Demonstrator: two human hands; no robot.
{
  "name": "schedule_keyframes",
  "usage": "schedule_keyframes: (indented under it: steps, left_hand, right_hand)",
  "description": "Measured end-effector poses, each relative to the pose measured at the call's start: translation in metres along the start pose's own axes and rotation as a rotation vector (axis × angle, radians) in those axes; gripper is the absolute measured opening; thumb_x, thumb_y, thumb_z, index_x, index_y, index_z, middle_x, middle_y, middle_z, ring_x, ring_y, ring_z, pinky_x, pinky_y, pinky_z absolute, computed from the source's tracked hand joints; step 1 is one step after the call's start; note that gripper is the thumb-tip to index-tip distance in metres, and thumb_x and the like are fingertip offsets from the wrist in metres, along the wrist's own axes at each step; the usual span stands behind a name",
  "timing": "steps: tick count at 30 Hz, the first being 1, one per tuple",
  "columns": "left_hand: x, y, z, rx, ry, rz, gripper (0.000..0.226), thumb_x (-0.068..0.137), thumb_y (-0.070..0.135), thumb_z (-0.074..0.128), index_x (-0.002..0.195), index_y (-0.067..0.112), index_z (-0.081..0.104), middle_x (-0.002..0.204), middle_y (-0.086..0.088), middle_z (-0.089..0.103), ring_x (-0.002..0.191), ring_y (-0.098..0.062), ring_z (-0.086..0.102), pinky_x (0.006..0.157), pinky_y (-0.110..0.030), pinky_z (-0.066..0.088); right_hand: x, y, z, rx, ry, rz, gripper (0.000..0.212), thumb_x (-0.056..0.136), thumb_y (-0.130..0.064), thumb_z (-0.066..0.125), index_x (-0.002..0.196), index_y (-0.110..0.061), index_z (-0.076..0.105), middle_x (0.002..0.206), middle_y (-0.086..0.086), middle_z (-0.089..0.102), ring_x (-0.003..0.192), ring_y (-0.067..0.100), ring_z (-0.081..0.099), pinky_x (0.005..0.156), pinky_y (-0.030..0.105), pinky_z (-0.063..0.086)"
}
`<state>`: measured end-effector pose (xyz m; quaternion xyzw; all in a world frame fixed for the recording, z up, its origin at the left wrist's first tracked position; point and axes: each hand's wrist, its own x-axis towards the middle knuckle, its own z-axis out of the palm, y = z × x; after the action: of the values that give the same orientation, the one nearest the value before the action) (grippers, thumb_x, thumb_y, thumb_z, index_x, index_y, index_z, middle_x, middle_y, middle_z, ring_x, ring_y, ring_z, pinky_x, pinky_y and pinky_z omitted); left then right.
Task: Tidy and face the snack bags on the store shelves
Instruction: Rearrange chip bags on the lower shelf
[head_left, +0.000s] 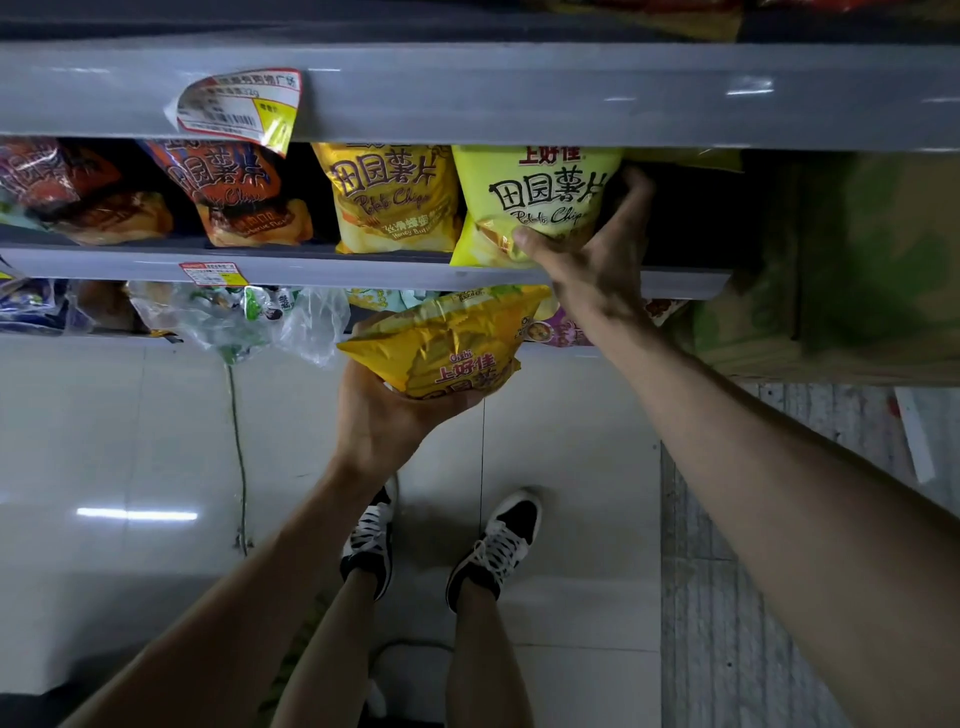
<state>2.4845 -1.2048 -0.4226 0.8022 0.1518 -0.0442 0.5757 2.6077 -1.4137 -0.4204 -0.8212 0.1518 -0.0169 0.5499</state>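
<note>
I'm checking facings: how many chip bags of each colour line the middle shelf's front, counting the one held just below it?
Red-orange bags: 2
Golden-yellow bags: 2, one on the middle shelf, one in the left hand
Lime-yellow bag: 1, gripped by the right hand
Total: 5

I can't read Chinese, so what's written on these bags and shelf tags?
"上好佳", "田园薯片", "Potato Chip": lime bag gripped by the right hand.
"田园薯片", "Honey": yellow bag beside it.
"Oishi", "上好佳": gold bag in the left hand.
Shelf price tags: too blurred.
</note>
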Motion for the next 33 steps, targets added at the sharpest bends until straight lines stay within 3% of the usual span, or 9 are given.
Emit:
schedule_keyframes:
  steps: [4, 8, 13, 16, 19, 24, 28, 31, 33]
  left_hand:
    - [0.000, 0.006, 0.000, -0.050, -0.012, -0.008, 0.094, 0.052, 0.051, 0.104, 0.130, 0.013, 0.065, 0.124, 0.002, 0.076, 0.112, -0.017, 0.075, 0.091, -0.050, 0.063]
    - [-0.002, 0.009, 0.000, -0.060, -0.028, -0.009, 0.085, 0.055, 0.036, 0.104, 0.127, 0.011, 0.067, 0.120, 0.001, 0.078, 0.109, -0.016, 0.076, 0.090, -0.045, 0.065]
    - [-0.004, 0.017, 0.003, -0.060, -0.039, 0.013, 0.075, 0.056, 0.035, 0.103, 0.122, 0.022, 0.070, 0.116, 0.009, 0.079, 0.107, -0.012, 0.076, 0.087, -0.032, 0.064]
    - [-0.002, 0.018, 0.004, -0.054, -0.027, 0.016, 0.075, 0.054, 0.040, 0.102, 0.120, 0.025, 0.069, 0.115, 0.011, 0.078, 0.106, -0.010, 0.076, 0.085, -0.029, 0.063]
    - [0.002, 0.015, 0.003, -0.052, -0.020, -0.005, 0.078, 0.056, 0.032, 0.105, 0.123, 0.015, 0.070, 0.117, 0.003, 0.079, 0.106, -0.015, 0.077, 0.086, -0.037, 0.065]
    - [0.009, 0.028, 0.006, -0.030, -0.040, 0.002, 0.074, 0.054, 0.030, 0.106, 0.119, 0.018, 0.072, 0.111, 0.009, 0.080, 0.101, -0.010, 0.077, 0.082, -0.033, 0.065]
    - [0.014, 0.049, 0.029, -0.013, -0.122, 0.016, 0.077, 0.050, 0.039, 0.106, 0.116, 0.031, 0.068, 0.108, 0.026, 0.077, 0.100, 0.003, 0.074, 0.078, -0.019, 0.061]
    - [0.021, 0.060, 0.060, 0.009, -0.183, -0.027, 0.099, 0.041, 0.055, 0.102, 0.127, 0.024, 0.066, 0.116, 0.013, 0.078, 0.106, -0.006, 0.074, 0.085, -0.035, 0.065]
    - [0.028, 0.067, 0.085, 0.010, -0.205, -0.013, 0.106, 0.040, 0.057, 0.102, 0.132, 0.022, 0.063, 0.119, 0.010, 0.077, 0.108, -0.012, 0.074, 0.087, -0.045, 0.065]
  right_hand:
    - [0.002, 0.003, 0.001, 0.046, 0.051, -0.039, 0.102, 0.064, -0.043, 0.093, 0.145, -0.019, 0.036, 0.137, 0.002, 0.055, 0.127, 0.023, 0.054, 0.100, 0.047, 0.055]
    - [-0.003, 0.009, -0.004, 0.114, 0.108, -0.077, 0.099, 0.069, -0.037, 0.093, 0.147, -0.023, 0.033, 0.137, 0.000, 0.052, 0.129, 0.027, 0.053, 0.095, 0.047, 0.058]
    - [-0.011, 0.012, 0.001, 0.113, 0.200, -0.120, 0.092, 0.075, -0.025, 0.093, 0.146, -0.013, 0.035, 0.134, 0.009, 0.051, 0.123, 0.028, 0.056, 0.089, 0.032, 0.058]
    - [-0.010, 0.011, 0.010, 0.092, 0.110, -0.051, 0.109, 0.067, -0.036, 0.093, 0.153, -0.018, 0.028, 0.143, 0.008, 0.049, 0.130, 0.025, 0.053, 0.102, 0.041, 0.054]
    - [-0.004, 0.010, 0.014, 0.063, 0.040, 0.044, 0.122, 0.064, -0.047, 0.092, 0.159, -0.017, 0.022, 0.154, 0.007, 0.036, 0.141, 0.025, 0.042, 0.115, 0.047, 0.045]
    - [0.002, 0.017, -0.007, 0.080, -0.033, 0.160, 0.133, 0.053, -0.066, 0.093, 0.158, -0.023, 0.024, 0.153, 0.008, 0.039, 0.136, 0.023, 0.048, 0.110, 0.044, 0.050]
    - [-0.021, 0.027, -0.043, 0.183, 0.028, 0.173, 0.089, 0.074, -0.054, 0.086, 0.145, -0.021, 0.045, 0.139, 0.009, 0.054, 0.122, 0.016, 0.060, 0.091, 0.032, 0.054]
    - [-0.050, 0.026, -0.069, 0.313, 0.115, 0.155, 0.046, 0.087, -0.039, 0.068, 0.125, -0.014, 0.057, 0.117, -0.003, 0.065, 0.096, -0.001, 0.066, 0.076, 0.021, 0.053]
    - [-0.068, 0.028, -0.084, 0.289, 0.152, 0.084, 0.038, 0.101, -0.034, 0.053, 0.125, -0.006, 0.056, 0.111, -0.013, 0.064, 0.098, 0.001, 0.064, 0.077, 0.022, 0.054]
